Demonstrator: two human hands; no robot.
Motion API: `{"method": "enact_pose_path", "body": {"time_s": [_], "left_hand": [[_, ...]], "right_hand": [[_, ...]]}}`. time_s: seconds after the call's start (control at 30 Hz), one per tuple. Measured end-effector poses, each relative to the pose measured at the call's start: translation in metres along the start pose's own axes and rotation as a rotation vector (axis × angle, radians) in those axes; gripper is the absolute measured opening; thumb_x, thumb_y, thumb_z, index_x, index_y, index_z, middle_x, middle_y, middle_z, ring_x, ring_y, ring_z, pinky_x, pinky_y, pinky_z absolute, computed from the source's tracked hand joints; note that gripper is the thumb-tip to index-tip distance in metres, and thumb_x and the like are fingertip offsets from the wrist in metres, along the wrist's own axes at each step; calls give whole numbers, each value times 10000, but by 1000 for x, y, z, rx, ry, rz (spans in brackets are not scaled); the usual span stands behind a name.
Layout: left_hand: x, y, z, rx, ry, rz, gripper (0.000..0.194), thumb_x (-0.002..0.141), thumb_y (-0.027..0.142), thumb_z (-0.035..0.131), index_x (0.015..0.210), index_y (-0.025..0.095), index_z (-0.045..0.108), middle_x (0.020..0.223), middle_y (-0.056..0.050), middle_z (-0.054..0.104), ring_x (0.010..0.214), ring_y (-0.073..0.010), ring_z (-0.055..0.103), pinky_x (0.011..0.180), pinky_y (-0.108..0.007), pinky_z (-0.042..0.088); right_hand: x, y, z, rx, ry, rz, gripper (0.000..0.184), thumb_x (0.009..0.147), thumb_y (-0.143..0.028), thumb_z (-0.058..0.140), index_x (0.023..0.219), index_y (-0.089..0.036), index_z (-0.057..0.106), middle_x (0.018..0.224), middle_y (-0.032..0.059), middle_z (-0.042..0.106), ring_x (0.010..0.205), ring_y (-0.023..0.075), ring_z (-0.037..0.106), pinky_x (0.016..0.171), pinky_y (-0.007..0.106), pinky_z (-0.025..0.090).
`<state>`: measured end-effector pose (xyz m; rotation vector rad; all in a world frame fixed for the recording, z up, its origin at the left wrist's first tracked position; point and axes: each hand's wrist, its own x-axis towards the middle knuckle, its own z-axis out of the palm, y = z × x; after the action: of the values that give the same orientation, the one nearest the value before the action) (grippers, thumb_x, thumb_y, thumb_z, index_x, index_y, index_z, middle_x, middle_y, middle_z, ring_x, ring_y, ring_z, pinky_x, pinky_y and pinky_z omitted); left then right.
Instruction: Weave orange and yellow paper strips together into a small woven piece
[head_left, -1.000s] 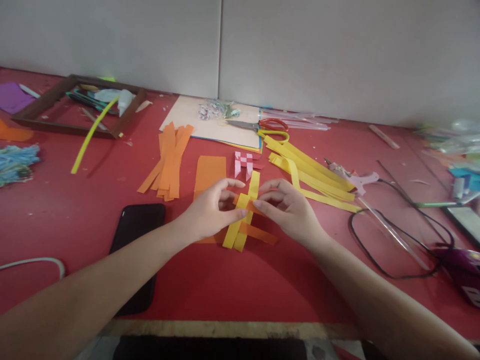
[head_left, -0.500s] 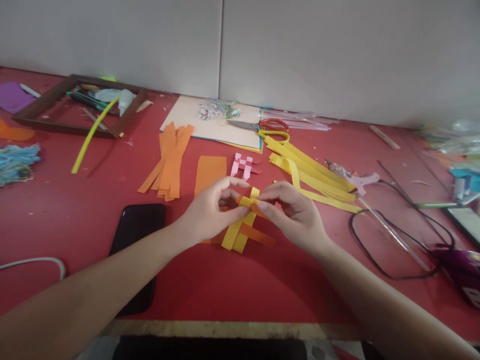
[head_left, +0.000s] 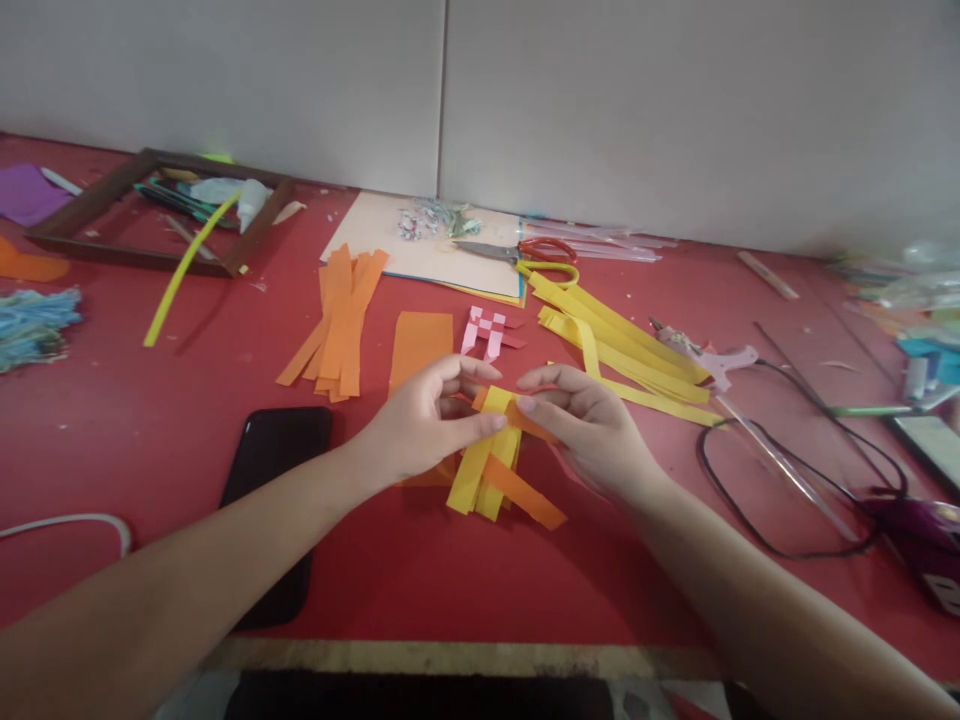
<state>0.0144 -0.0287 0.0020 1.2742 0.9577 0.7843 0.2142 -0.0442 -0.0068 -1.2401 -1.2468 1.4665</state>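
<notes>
Yellow paper strips (head_left: 470,476) interlaced with orange paper strips (head_left: 525,492) form a small woven piece between my hands, its loose ends pointing toward me. My left hand (head_left: 439,415) pinches the piece from the left, thumb on top of the yellow. From the other side, my right hand (head_left: 589,420) is closed on the orange strip at the upper right, thumb pressed on it. Fingertips beneath the weave are partly hidden. Just beyond lies a small pink and red woven piece (head_left: 486,328). An orange paper rectangle (head_left: 422,345) sits partly under my left hand.
Orange strips (head_left: 341,330) lie at left, yellow strips (head_left: 630,345) at right. Scissors (head_left: 517,255) rest on pale sheets (head_left: 364,235). A glue gun (head_left: 709,360) with a black cord is at right, a phone (head_left: 274,500) near my left forearm, a brown frame (head_left: 112,255) behind.
The far yellow end that stuck up between my hands has been folded down toward me. The woven piece has tilted, and its lower orange end now angles further toward me.
</notes>
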Motion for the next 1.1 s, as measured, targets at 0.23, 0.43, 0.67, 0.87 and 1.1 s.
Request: {"method": "enact_pose_path", "body": {"time_s": [0.23, 0.43, 0.67, 0.87, 1.1], "left_hand": [[0, 0, 0, 34, 11, -92, 388, 762, 300, 750, 1093, 187, 582, 861, -4, 580, 853, -152, 590, 773, -303, 499], [4, -3, -3, -70, 44, -160, 377, 749, 280, 778, 1074, 181, 616, 939, -31, 644, 881, -153, 616, 802, -310, 504], [7, -6, -4, -462, 159, -217, 370, 717, 235, 809, 1060, 197, 674, 964, -20, 690, 799, -125, 666, 725, -258, 535], [10, -8, -5, -571, 203, -141, 304, 690, 200, 826, 966, 175, 701, 863, -3, 712, 748, -110, 666, 731, -245, 533], [10, -12, -8, -402, 191, -159, 356, 700, 267, 832, 1034, 203, 730, 899, -4, 712, 812, -122, 672, 791, -270, 516]], "right_hand": [[0, -1, 3, 33, -40, 97, 338, 761, -392, 787, 1000, -210, 633, 721, -2, 715, 669, 148, 692, 650, 302, 588], [2, -6, 5, 145, 48, 84, 388, 829, -565, 644, 963, -206, 700, 917, 80, 720, 864, 226, 713, 665, 345, 605], [3, -4, 3, 292, -18, 132, 453, 802, -621, 638, 987, -208, 645, 892, 78, 721, 791, 218, 706, 711, 375, 595], [-4, -1, 5, 0, -143, 114, 522, 593, -297, 889, 1009, -216, 585, 981, 47, 658, 803, 169, 669, 598, 276, 544], [-2, -10, 6, -130, -169, 174, 290, 712, -327, 807, 829, -177, 588, 741, 7, 663, 625, 116, 630, 563, 255, 505]]}}
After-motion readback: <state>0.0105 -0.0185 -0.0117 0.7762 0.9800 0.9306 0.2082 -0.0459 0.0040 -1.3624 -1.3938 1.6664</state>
